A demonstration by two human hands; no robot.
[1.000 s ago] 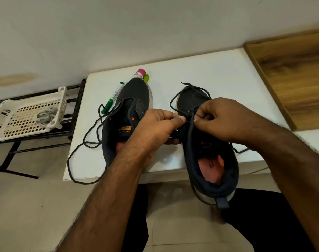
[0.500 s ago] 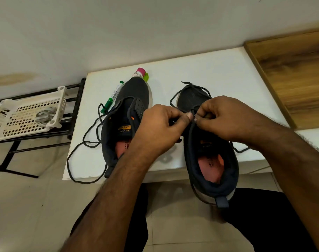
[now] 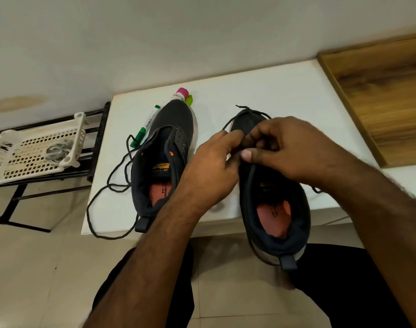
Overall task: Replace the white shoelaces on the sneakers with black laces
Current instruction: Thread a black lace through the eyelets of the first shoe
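Two dark sneakers sit on a white bench (image 3: 273,98), toes pointing to the far wall, heels near the person seated at the near edge. The right sneaker (image 3: 273,209) overhangs that near edge. Both hands meet over its eyelet area. The left hand (image 3: 209,171) reaches in from the left with fingertips curled onto the lace there, and the right hand (image 3: 287,147) pinches the black lace (image 3: 252,111) between thumb and forefinger; each grip is pressed together on the cord rather than spread. A loop of that lace lies over the toe.

The left sneaker (image 3: 164,162) stands unlaced, tongue up, with a second black lace (image 3: 112,185) trailing loose off its left side across the bench. Just beyond it lie a green marker (image 3: 145,126) and a pink-capped bottle (image 3: 181,95).

The lace looks light, thin and limp (it will flop and twist), so I judge it best held close to its stiff tip for threading. The sneaker seems soft-walled but steady; bracing its eyelet edge should serve.

A white basket (image 3: 36,147) sits on a rack to the left.
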